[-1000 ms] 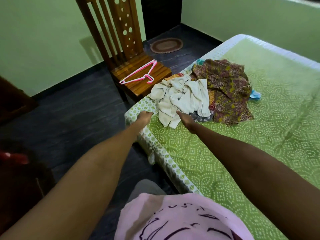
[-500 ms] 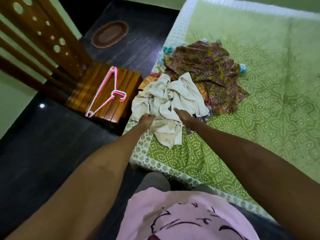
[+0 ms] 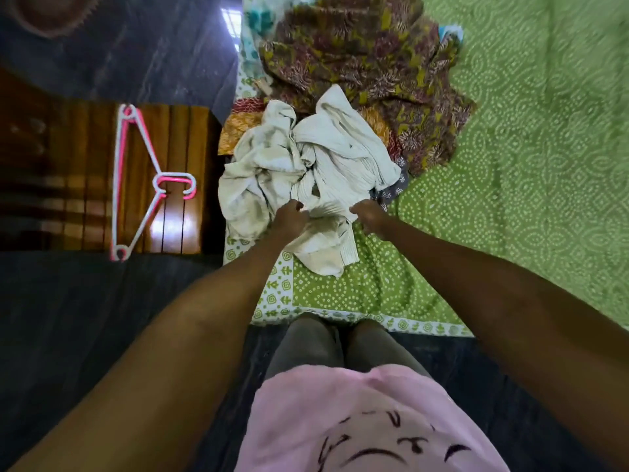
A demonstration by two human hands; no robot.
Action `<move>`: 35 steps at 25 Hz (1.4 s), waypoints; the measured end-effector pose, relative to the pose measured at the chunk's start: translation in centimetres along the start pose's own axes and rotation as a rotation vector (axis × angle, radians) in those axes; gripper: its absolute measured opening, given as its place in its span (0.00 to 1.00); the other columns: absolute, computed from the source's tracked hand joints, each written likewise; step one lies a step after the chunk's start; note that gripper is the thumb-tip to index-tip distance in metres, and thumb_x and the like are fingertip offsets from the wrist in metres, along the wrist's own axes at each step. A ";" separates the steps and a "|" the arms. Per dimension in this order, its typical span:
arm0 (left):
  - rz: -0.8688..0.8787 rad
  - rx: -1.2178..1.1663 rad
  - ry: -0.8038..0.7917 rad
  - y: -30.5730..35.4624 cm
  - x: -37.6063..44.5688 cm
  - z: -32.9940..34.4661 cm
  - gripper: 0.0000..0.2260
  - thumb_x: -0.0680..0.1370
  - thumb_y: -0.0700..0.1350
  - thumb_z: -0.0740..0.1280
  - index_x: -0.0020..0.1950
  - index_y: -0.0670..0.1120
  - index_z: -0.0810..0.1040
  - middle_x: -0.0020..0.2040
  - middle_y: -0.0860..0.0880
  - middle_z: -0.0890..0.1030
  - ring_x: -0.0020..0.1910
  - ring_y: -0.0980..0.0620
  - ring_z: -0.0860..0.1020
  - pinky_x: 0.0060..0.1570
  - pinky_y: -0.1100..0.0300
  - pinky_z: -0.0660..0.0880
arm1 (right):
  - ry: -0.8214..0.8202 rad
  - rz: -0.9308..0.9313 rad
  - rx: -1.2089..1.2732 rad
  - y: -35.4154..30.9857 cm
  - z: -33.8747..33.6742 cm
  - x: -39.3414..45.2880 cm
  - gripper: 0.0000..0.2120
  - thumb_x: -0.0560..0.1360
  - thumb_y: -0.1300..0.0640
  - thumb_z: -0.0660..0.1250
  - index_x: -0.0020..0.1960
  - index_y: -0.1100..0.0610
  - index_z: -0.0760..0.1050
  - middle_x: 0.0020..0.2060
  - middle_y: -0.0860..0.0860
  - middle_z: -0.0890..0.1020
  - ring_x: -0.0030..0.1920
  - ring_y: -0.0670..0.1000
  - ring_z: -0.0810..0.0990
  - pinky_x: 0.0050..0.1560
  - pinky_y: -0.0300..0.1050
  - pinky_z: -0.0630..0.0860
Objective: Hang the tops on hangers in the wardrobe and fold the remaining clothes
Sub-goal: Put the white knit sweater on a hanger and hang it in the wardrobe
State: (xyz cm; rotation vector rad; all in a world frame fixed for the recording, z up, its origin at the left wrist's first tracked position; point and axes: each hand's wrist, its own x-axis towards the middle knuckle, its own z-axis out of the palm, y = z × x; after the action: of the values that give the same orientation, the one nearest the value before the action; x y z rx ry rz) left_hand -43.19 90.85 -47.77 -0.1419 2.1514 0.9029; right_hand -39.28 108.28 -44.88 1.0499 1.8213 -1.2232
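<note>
A crumpled cream garment (image 3: 326,165) lies on the near left corner of the bed (image 3: 527,165), on top of a pile of clothes. My left hand (image 3: 289,218) grips the cream cloth at its near left part, fingers curled into the fabric. My right hand (image 3: 371,216) pinches the same garment at its near right edge. Behind it lies a brown and olive patterned garment (image 3: 367,59). An orange printed piece (image 3: 238,126) and a dark dotted piece (image 3: 396,190) peek out from under the pile. Pink and white hangers (image 3: 136,178) lie on the wooden chair seat (image 3: 85,178).
The wooden chair stands left of the bed's corner, close to the pile. Dark floor (image 3: 102,318) runs to the left and under my legs (image 3: 340,345). A brown oval mat (image 3: 51,15) lies far left. The green dotted bedspread stretches to the right of the pile.
My view has tilted down and moved closer over the pile. Both hands have come in from the bed's edge onto the cream garment and taken hold of it.
</note>
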 end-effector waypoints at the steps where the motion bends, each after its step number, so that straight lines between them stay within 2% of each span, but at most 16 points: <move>1: 0.049 0.055 -0.041 -0.2 0.8 0.7 0.13 0.77 0.42 0.65 0.61 0.40 0.72 0.54 0.45 0.73 0.55 0.50 0.72 0.48 0.61 0.66 | -0.002 0.040 0.044 0.3 -0.1 1.2 0.13 0.80 0.59 0.58 0.36 0.52 0.64 0.34 0.48 0.67 0.35 0.46 0.66 0.36 0.39 0.65; 3: 0.147 0.201 -0.081 -0.6 3.1 2.3 0.19 0.76 0.40 0.65 0.66 0.38 0.70 0.65 0.41 0.71 0.63 0.45 0.71 0.58 0.58 0.67 | 0.027 0.130 0.288 1.1 -0.2 4.0 0.03 0.78 0.62 0.62 0.46 0.57 0.68 0.39 0.51 0.71 0.41 0.49 0.70 0.35 0.42 0.66; 5: 0.299 0.388 -0.034 -0.9 4.1 3.5 0.23 0.74 0.40 0.66 0.69 0.37 0.67 0.69 0.39 0.67 0.68 0.42 0.66 0.65 0.54 0.63 | 0.067 0.190 0.502 1.6 0.3 5.8 0.10 0.75 0.62 0.66 0.54 0.61 0.69 0.45 0.55 0.74 0.43 0.50 0.72 0.32 0.41 0.67; 8: 0.434 0.637 0.129 -0.5 6.1 5.8 0.30 0.72 0.48 0.69 0.71 0.42 0.65 0.74 0.42 0.62 0.72 0.42 0.61 0.69 0.50 0.56 | 0.004 0.283 0.752 1.5 0.8 8.7 0.07 0.74 0.60 0.69 0.48 0.61 0.73 0.40 0.54 0.77 0.36 0.49 0.75 0.26 0.40 0.73; 10: 0.393 0.749 0.180 0.1 6.5 7.6 0.32 0.72 0.53 0.68 0.73 0.45 0.62 0.74 0.45 0.61 0.72 0.43 0.59 0.68 0.46 0.54 | -0.039 0.263 0.808 1.1 0.9 9.4 0.04 0.73 0.62 0.69 0.46 0.60 0.74 0.40 0.54 0.78 0.37 0.51 0.76 0.30 0.41 0.76; 12: 0.320 0.597 0.249 1.8 6.6 8.0 0.27 0.73 0.46 0.66 0.71 0.45 0.65 0.69 0.45 0.69 0.70 0.44 0.63 0.65 0.47 0.58 | -0.119 0.139 0.861 -0.2 0.3 8.6 0.03 0.74 0.65 0.67 0.47 0.62 0.75 0.39 0.55 0.78 0.37 0.52 0.77 0.37 0.44 0.75; 15: 0.277 -0.093 0.256 5.1 6.6 6.0 0.20 0.70 0.38 0.63 0.63 0.37 0.73 0.57 0.39 0.78 0.57 0.44 0.75 0.55 0.52 0.72 | -0.141 -0.036 0.992 -2.0 -2.0 6.3 0.04 0.75 0.64 0.62 0.45 0.62 0.75 0.34 0.54 0.79 0.33 0.49 0.75 0.33 0.40 0.72; 17: 0.176 -0.382 0.245 8.2 5.7 3.8 0.21 0.72 0.40 0.63 0.64 0.36 0.72 0.59 0.40 0.78 0.58 0.45 0.76 0.56 0.54 0.73 | 0.009 -0.128 0.953 -2.5 -3.7 5.0 0.09 0.75 0.67 0.58 0.43 0.60 0.76 0.34 0.51 0.80 0.31 0.47 0.75 0.29 0.37 0.70; 19: 0.069 -0.509 0.265 11.1 4.3 1.7 0.20 0.77 0.44 0.66 0.66 0.37 0.70 0.61 0.45 0.76 0.60 0.48 0.75 0.59 0.57 0.72 | 0.213 -0.235 0.662 -2.4 -5.0 3.2 0.10 0.74 0.69 0.60 0.49 0.59 0.75 0.42 0.51 0.78 0.36 0.44 0.74 0.30 0.34 0.70; 20: 0.018 -0.544 0.197 12.2 3.4 0.5 0.21 0.78 0.48 0.65 0.67 0.38 0.70 0.60 0.47 0.75 0.59 0.50 0.74 0.59 0.58 0.71 | 0.253 -0.294 0.501 -2.4 -5.3 2.4 0.13 0.74 0.68 0.63 0.57 0.59 0.73 0.48 0.51 0.76 0.40 0.44 0.73 0.33 0.33 0.71; 22: -0.067 -0.661 -0.170 13.4 1.4 -1.8 0.25 0.77 0.56 0.64 0.68 0.41 0.70 0.59 0.47 0.76 0.60 0.48 0.75 0.59 0.56 0.73 | 0.195 -0.470 0.262 -2.5 -5.6 0.3 0.32 0.69 0.64 0.72 0.69 0.61 0.62 0.61 0.54 0.71 0.55 0.48 0.73 0.52 0.35 0.72; 24: -0.114 -0.755 -0.486 14.1 -0.8 -3.9 0.26 0.73 0.57 0.66 0.65 0.42 0.74 0.61 0.43 0.77 0.61 0.46 0.75 0.63 0.53 0.71 | 0.086 -0.621 0.180 -3.0 -6.0 -1.3 0.43 0.64 0.63 0.77 0.72 0.63 0.58 0.68 0.58 0.68 0.66 0.54 0.68 0.65 0.45 0.67; 27: -0.079 -0.806 -0.450 15.3 -3.4 -6.7 0.24 0.77 0.56 0.62 0.66 0.41 0.73 0.58 0.43 0.78 0.64 0.46 0.72 0.66 0.52 0.68 | 0.043 -0.689 0.156 -4.6 -6.4 -4.4 0.41 0.65 0.61 0.77 0.72 0.62 0.59 0.67 0.58 0.70 0.65 0.54 0.69 0.65 0.47 0.68; 32: 0.211 -0.977 -0.435 18.8 -9.2 -11.7 0.19 0.63 0.55 0.75 0.48 0.44 0.85 0.48 0.44 0.84 0.50 0.48 0.82 0.47 0.54 0.80 | 0.419 -0.885 0.246 -4.8 -5.8 -8.4 0.29 0.71 0.50 0.70 0.66 0.63 0.67 0.61 0.57 0.73 0.61 0.54 0.72 0.59 0.53 0.71; 34: 0.310 -0.992 -0.415 21.2 -11.5 -12.6 0.14 0.71 0.54 0.67 0.39 0.46 0.86 0.41 0.47 0.85 0.43 0.53 0.83 0.42 0.60 0.79 | 0.444 -1.063 0.118 -3.9 -5.6 -9.3 0.33 0.68 0.47 0.71 0.66 0.63 0.66 0.60 0.58 0.73 0.61 0.55 0.72 0.60 0.53 0.71; 35: 0.346 -0.989 -0.410 22.3 -12.3 -13.0 0.20 0.76 0.53 0.60 0.33 0.47 0.85 0.36 0.49 0.84 0.39 0.55 0.82 0.40 0.63 0.78 | 0.434 -1.114 -0.015 -3.7 -5.5 -10.0 0.37 0.66 0.45 0.73 0.67 0.63 0.65 0.62 0.58 0.73 0.62 0.56 0.72 0.61 0.51 0.70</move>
State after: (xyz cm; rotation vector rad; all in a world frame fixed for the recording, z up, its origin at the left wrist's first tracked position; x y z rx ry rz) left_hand -51.11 96.71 -20.98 -0.0576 1.2158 1.9448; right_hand -38.87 110.23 -33.06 0.2033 2.9133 -1.6280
